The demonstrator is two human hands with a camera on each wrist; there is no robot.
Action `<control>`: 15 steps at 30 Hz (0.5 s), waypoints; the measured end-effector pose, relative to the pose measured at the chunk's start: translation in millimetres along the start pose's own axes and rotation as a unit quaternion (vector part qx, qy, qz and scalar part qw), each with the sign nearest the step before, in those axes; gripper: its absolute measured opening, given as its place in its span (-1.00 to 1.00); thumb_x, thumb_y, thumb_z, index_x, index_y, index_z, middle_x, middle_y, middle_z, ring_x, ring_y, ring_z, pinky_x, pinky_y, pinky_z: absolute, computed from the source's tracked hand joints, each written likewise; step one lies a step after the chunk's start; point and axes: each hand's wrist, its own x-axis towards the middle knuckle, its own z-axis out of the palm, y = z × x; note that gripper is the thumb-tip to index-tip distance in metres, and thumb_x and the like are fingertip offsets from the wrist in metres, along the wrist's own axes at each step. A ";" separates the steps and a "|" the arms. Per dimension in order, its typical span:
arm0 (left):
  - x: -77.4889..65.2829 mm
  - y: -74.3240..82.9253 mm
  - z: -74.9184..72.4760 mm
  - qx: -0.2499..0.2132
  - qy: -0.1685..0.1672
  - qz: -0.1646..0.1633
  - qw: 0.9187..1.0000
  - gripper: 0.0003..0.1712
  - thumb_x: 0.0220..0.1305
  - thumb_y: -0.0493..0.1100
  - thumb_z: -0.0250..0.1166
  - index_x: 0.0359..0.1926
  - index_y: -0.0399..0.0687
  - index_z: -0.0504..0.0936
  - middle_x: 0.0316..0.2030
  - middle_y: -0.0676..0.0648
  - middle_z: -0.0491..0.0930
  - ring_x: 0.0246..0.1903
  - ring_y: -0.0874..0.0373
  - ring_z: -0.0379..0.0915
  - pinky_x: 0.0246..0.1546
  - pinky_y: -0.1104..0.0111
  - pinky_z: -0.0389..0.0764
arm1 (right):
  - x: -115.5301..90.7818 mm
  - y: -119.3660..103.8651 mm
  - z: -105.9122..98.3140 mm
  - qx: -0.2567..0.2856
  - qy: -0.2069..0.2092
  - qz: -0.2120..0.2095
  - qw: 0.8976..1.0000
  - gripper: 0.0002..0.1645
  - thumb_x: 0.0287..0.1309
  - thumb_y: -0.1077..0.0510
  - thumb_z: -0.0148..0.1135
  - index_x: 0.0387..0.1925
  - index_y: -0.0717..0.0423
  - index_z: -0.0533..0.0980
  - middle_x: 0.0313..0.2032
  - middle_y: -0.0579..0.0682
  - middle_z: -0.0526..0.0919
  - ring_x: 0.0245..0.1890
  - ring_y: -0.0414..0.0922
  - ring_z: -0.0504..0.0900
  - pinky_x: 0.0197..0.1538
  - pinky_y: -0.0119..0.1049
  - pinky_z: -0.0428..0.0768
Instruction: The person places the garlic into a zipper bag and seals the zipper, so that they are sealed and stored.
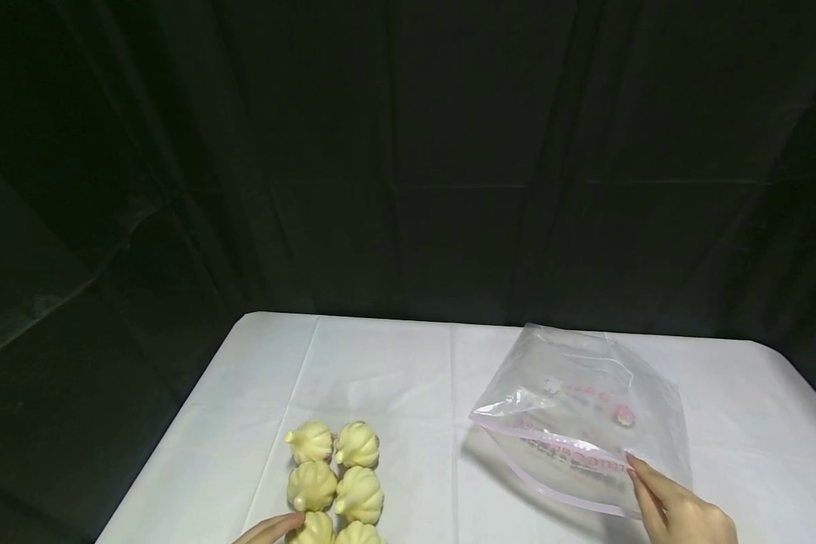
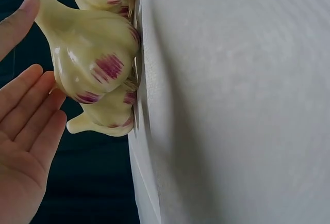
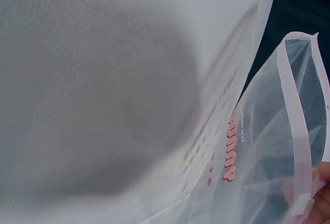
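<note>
Left hand point(image 2: 23, 141), fingers loosely parted, is gripping nothing beside garlic bulbs point(image 1: 359, 495) on white cloth point(image 1: 435, 453); right hand point(image 1: 687, 506) is pinching the slider bag point(image 1: 578, 412), whose open mouth could collapse if that pinch slackens.

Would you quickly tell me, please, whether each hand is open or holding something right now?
Left hand: open, fingers extended by a garlic bulb, not gripping it.
Right hand: holding the clear plastic bag, pinched near its pink-edged mouth.

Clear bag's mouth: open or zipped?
Open. The clear bag's pink edges stand apart with a gap between them in the head and right wrist views; the right hand pinches it there.
</note>
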 end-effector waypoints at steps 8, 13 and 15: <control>18.0 14.9 -9.9 -0.003 -0.033 -0.049 0.998 -0.38 0.08 -0.36 0.40 0.21 -0.27 0.48 0.09 -0.16 0.57 0.15 0.29 0.42 0.05 0.65 0.40 | -1.1 -1.3 -4.8 -0.003 0.004 -0.002 1.000 0.14 0.34 -0.46 -0.50 -0.37 0.45 0.64 -0.79 0.10 0.53 -0.79 -0.46 0.00 -0.82 -0.39 0.05; 20.8 25.7 -4.3 0.002 -0.013 -0.124 0.992 -0.37 0.00 -0.41 0.42 0.17 -0.16 0.54 0.04 -0.06 0.60 0.05 0.35 0.47 -0.10 0.67 0.48 | -2.9 -1.2 -7.6 0.003 0.006 -0.003 1.000 0.09 0.37 -0.43 -0.45 -0.37 0.44 0.65 -0.77 0.14 0.55 -0.79 -0.46 0.04 -0.83 -0.41 0.07; 21.7 30.9 6.7 0.022 0.038 -0.114 0.992 -0.36 -0.06 -0.40 0.47 0.13 -0.26 0.55 0.01 -0.11 0.61 0.00 0.28 0.53 -0.11 0.64 0.51 | -4.0 -1.3 -8.6 0.002 0.002 0.001 1.000 0.09 0.37 -0.43 -0.44 -0.37 0.44 0.65 -0.75 0.18 0.57 -0.80 -0.44 0.06 -0.82 -0.42 0.08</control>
